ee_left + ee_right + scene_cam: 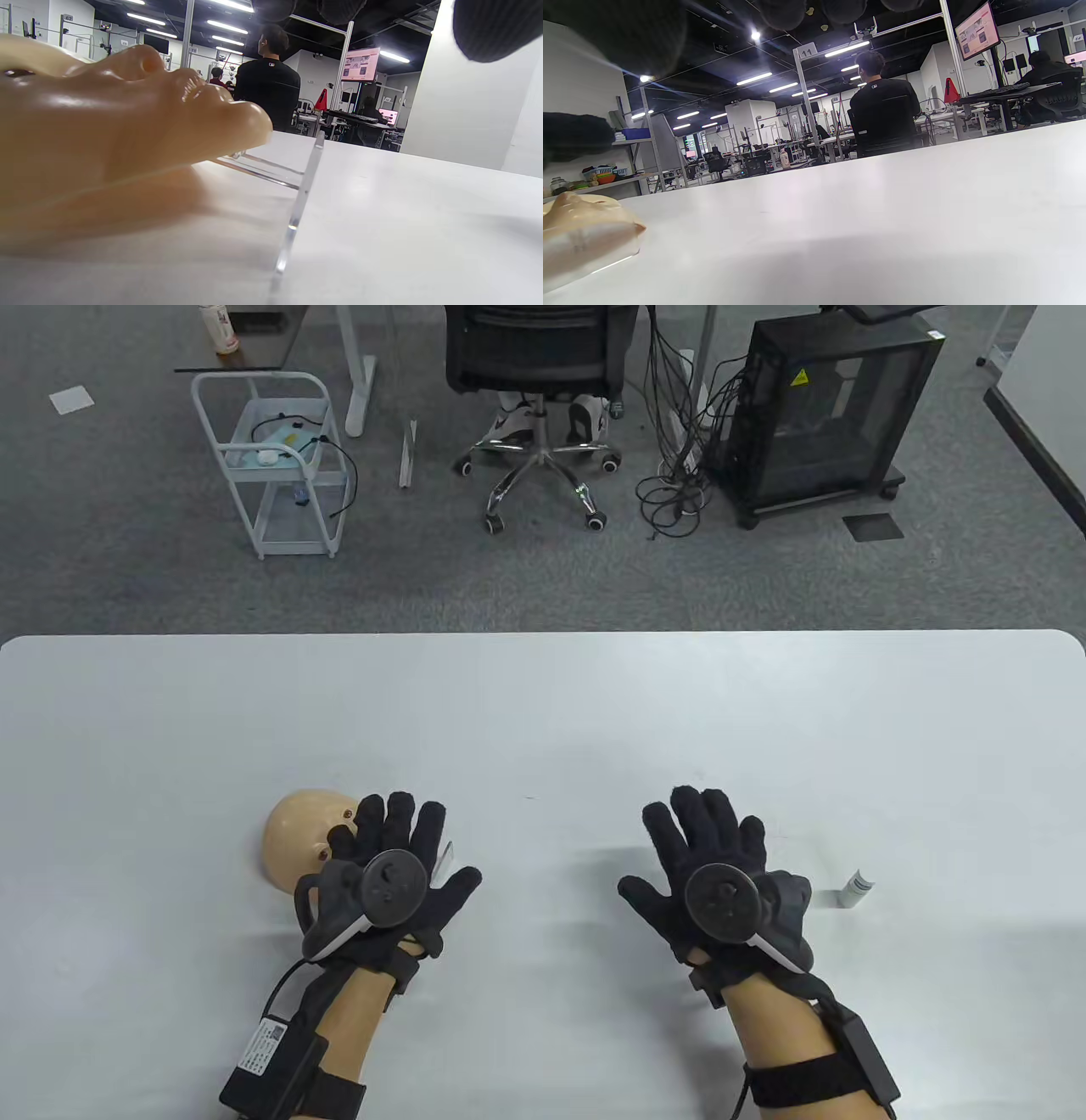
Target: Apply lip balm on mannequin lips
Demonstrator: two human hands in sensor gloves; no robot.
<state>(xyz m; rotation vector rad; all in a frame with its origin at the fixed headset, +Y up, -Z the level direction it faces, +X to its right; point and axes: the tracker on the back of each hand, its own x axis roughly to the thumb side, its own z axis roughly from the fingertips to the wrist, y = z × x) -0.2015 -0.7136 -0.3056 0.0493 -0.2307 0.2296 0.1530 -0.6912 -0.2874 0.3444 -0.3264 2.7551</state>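
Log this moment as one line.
left hand: over mannequin head | right hand: open, empty | lip balm: upright, untouched, right of right hand

Beyond the white table [543,704] lies a grey carpet floor [127,543], and on it, at 12 o'clock, stands a black office chair [533,356] on wheels. At 11 o'clock there is a white trolley [270,466] with a white desk leg [361,369] beside it, and at 1 o'clock a black cabinet [827,415] stands next to a bundle of black cables [674,475]. In the wrist views the room is a big hall with a dark ceiling, long lamps [754,78], white pillars [462,97], a wall screen [360,64] and a man in black [882,114] sitting at the desks.
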